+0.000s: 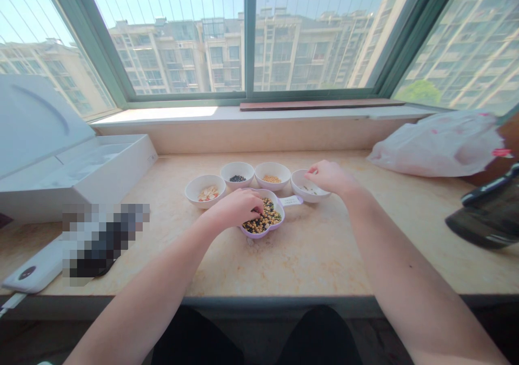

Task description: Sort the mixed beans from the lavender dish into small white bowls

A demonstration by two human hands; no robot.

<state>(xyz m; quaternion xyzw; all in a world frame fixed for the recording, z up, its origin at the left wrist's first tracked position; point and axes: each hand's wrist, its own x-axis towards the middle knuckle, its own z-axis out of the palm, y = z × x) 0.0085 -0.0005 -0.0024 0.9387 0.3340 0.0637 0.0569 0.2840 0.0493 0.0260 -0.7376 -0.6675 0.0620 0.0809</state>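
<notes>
A lilac-rimmed dish of mixed yellow, green and dark beans sits at the middle of the stone counter. My left hand rests over its left side, fingertips pinched down among the beans. Behind it stand several small white bowls: one with pale pieces, one with black beans, one with yellow beans and one at the right with a few bits. My right hand hovers over that right bowl, fingers curled together in a pinch; what they hold is too small to see.
An open white box stands at the left, with a white device and a blurred dark object near the front edge. A white plastic bag and a dark container lie at the right. The window sill runs behind.
</notes>
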